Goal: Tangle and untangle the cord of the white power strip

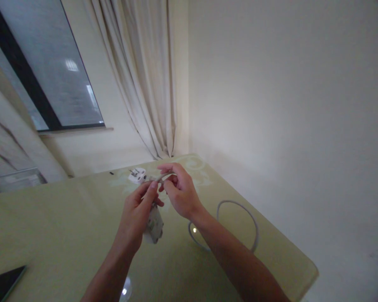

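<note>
My left hand is closed around a white plug body held above the pale green table. My right hand pinches the grey cable where it enters that body, fingers curled round it. The two hands touch each other at the fingertips. The cable runs on under my right forearm and lies in a loop on the table at the right. A white plug cover with metal pins lies on the table just beyond my hands.
A dark phone lies at the table's near left corner. A small dark screw-like bit rests near the far edge. The table ends at the right close to a plain wall; curtains and a window stand behind.
</note>
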The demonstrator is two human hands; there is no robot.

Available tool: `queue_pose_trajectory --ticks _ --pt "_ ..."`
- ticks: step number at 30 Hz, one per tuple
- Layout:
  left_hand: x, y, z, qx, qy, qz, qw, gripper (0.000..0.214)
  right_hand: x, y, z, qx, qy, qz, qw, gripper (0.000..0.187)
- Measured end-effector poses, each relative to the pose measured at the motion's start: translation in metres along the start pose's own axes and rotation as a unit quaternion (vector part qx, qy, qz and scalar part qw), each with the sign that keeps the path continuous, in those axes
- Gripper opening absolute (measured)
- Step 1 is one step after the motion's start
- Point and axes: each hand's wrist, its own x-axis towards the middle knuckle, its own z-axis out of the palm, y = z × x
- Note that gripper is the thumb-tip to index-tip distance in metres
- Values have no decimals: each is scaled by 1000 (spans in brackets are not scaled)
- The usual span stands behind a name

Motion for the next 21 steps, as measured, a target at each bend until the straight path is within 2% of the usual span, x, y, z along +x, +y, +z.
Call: queue_pose_trajectory --ticks 3,6,9,13,15,18,21 --pt "-2 2 6 -182 -22 -93 979 45 -2 0 1 -4 -25 -10 1000 41" --pt "-3 4 9 -246 11 -101 964 46 -3 -1 0 -31 -44 -27 998 35" --pt "-2 6 8 -236 54 -72 968 48 -1 -2 -4 -74 -59 -31 995 32" --pt "0 9 1 -194 90 -48 976 57 5 1 -12 -60 -108 18 992 19" --pt "1 11 -4 -174 73 -51 981 56 9 4 -16 -26 -117 50 992 18" --pt "0 13 -9 -131 33 -36 990 44 12 5 -22 18 -124 99 987 20" --pt "0 13 -11 -81 38 -7 996 38 13 2 -27 48 -177 122 975 25"
